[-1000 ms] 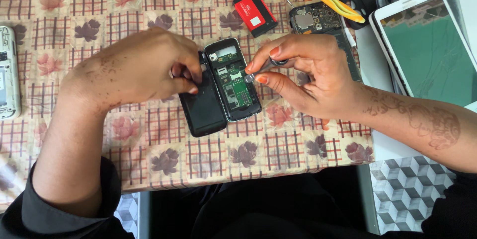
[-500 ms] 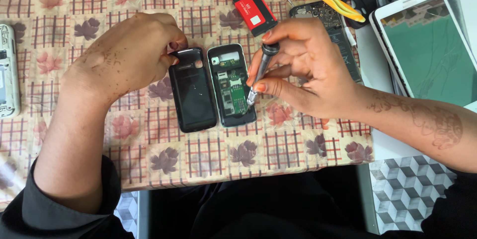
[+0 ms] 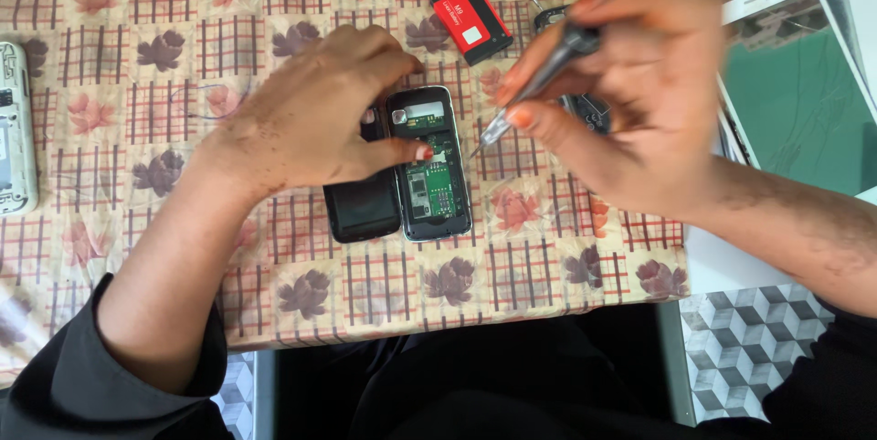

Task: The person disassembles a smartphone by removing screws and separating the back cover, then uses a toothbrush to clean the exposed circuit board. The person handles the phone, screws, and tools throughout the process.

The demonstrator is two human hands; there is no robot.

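Opened mobile phone [image 3: 431,166], circuit board exposed, is lain on the patterned counter [image 3: 137,84] and pinned by a fingertip of the left hand [image 3: 315,120], apparently to steady it. A small screwdriver [image 3: 530,93] is gripped by the right hand [image 3: 630,84], its tip just beside the phone's edge. The removed black back cover [image 3: 361,207] lies touching the phone; a red battery [image 3: 470,20] and a tablet [image 3: 795,84] lie behind, clear of the tool.

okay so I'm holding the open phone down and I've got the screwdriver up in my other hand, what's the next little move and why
Probably lower the screwdriver tip onto the open phone. Your left hand already pins its exposed board with a fingertip, while the right hand holds the tip just off the phone's right edge, above the tablecloth.
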